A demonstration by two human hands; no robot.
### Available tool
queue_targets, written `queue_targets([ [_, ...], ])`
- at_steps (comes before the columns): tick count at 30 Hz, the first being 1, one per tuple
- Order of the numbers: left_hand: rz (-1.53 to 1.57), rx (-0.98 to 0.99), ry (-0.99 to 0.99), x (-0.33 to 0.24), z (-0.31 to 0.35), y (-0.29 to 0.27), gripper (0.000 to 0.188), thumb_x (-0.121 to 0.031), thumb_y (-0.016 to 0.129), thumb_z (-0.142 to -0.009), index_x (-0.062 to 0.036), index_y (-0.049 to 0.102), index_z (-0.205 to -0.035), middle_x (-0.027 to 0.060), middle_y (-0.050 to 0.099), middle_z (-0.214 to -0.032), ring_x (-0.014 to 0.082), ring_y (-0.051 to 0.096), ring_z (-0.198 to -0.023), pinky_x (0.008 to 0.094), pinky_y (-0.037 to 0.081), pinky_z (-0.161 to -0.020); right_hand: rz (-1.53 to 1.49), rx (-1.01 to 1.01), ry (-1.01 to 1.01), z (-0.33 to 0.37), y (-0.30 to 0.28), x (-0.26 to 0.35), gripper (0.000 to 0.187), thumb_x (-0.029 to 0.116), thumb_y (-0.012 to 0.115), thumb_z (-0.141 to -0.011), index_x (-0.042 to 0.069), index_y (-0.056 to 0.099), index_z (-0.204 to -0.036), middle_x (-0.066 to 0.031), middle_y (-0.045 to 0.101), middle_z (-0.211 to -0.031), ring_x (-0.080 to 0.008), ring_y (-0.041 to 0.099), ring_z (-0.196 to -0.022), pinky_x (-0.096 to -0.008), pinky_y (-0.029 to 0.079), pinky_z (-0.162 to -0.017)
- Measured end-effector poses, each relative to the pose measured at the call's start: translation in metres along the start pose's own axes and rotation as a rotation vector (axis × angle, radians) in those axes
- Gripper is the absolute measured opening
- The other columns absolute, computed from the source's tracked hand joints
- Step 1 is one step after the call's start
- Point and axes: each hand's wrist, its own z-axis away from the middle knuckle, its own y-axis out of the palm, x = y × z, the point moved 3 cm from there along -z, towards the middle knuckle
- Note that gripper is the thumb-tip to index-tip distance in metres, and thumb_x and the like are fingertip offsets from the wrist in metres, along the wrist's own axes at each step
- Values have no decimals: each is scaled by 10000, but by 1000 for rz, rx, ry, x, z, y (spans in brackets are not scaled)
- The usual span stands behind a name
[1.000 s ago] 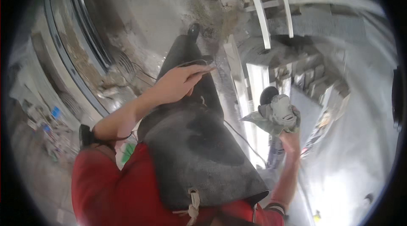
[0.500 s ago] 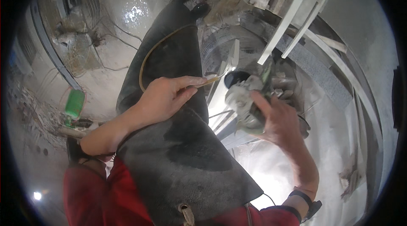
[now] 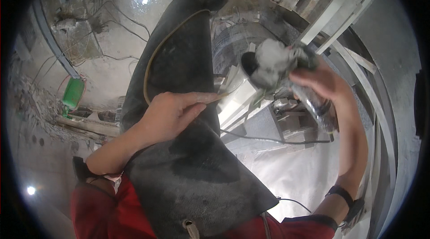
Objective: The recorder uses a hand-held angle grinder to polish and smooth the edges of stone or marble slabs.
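Note:
My left hand (image 3: 172, 113) is closed in a pinch around a thin yellowish hose (image 3: 176, 36), whose tip points right toward a pale stone piece (image 3: 237, 98). The rest of the hose loops over a dark apron (image 3: 179, 66) covering my legs. An angle grinder (image 3: 309, 100) is gripped by my right hand (image 3: 324, 80), its body trailing down to the right. The grinder's light-coloured head (image 3: 271, 62) is smeared by motion. Its dark round disc (image 3: 249, 63) sits close to the upper end of the pale piece; I cannot tell whether they touch.
Long pale strips (image 3: 333, 8) jut in from the upper right. Stone offcuts (image 3: 291, 118) lie beneath the grinder, with a dark cable (image 3: 282, 140) running past them. A green bottle (image 3: 74, 92) stands at left, and thin cables (image 3: 118, 12) cross the wet floor.
My right hand has moved the grinder up and to the right, turning its body. My left hand keeps its pinch on the hose, almost in the same place.

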Motion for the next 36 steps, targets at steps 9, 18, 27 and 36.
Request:
queue_targets([
  [9, 28, -97, 32, 4, 8, -3, 288, -77, 632, -969, -59, 672, -1254, 123, 729, -1161, 182, 726, -969, 297, 557, -840, 801, -150, -487, 48, 70, -4, 919, 357, 916, -638, 170, 476, -1424, -198, 686, -930, -296, 727, -831, -383, 598, -644],
  [18, -23, -55, 66, 0, -3, -4, 306, -85, 642, -960, -81, 672, -1265, 141, 730, -1126, 219, 741, -930, 305, 572, -792, 721, -223, -593, 55, 65, -8, 753, 163, 849, -689, 105, 541, -1373, -185, 638, -1118, -335, 700, -854, -405, 599, -729],
  [27, -7, -24, 44, -9, -5, -13, 300, -80, 635, -965, -84, 676, -1261, 143, 733, -1118, 215, 741, -952, 304, 571, -802, 167, -50, 19, -2, -8, 13, 721, 307, 864, -754, 32, 539, -1336, -164, 714, -1063, -237, 724, -854, -337, 587, -794],
  [36, 19, -41, 43, -6, -10, -11, 302, -82, 626, -973, -99, 672, -1271, 134, 734, -1131, 200, 735, -969, 284, 562, -828, 1250, -92, -332, 56, 96, -31, 937, 237, 971, -546, 158, 531, -1369, -148, 681, -1169, -331, 715, -930, -399, 580, -857],
])
